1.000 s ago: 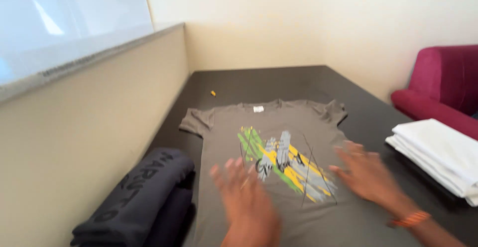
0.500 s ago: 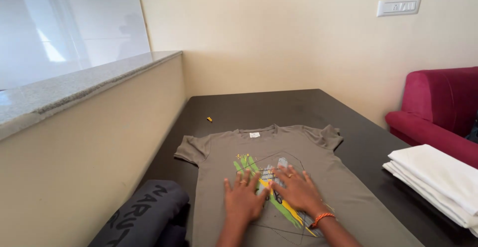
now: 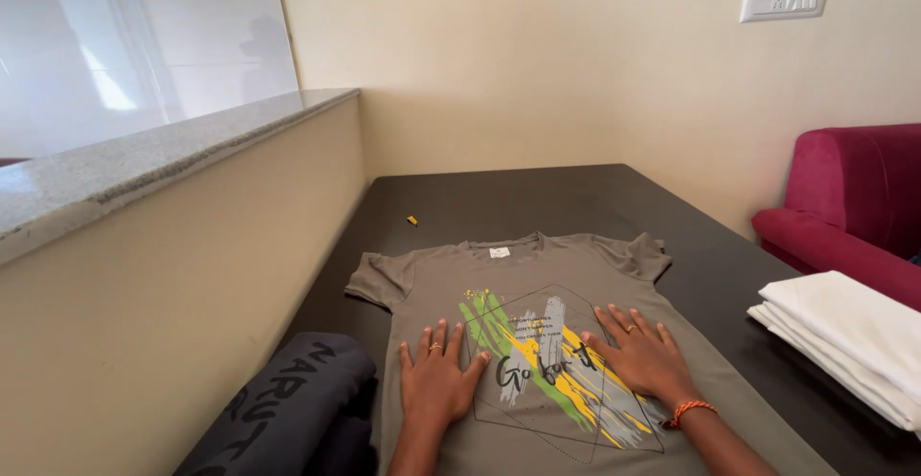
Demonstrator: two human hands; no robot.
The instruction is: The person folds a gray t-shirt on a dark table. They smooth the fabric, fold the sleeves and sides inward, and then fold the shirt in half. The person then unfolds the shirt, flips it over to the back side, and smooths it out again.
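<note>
We see a folded dark garment [image 3: 278,414] at lower left, stacked white cloth [image 3: 849,337] at right, a red sofa [image 3: 849,202] behind it.

A T-shirt [image 3: 537,342] is spread flat on the counter [image 3: 537,198], collar toward the far wall. The left hand [image 3: 436,380] and the right hand [image 3: 643,353] are laid flat on it, either side of the printed design. A folded garment [image 3: 278,414] is placed at the shirt's near left, against the partition wall [image 3: 192,294]. A stack of folded cloth [image 3: 844,337] is set at the counter's right edge, with a sofa [image 3: 844,207] behind it. A small object [image 3: 412,220] is left beyond the shirt's left sleeve.
</note>
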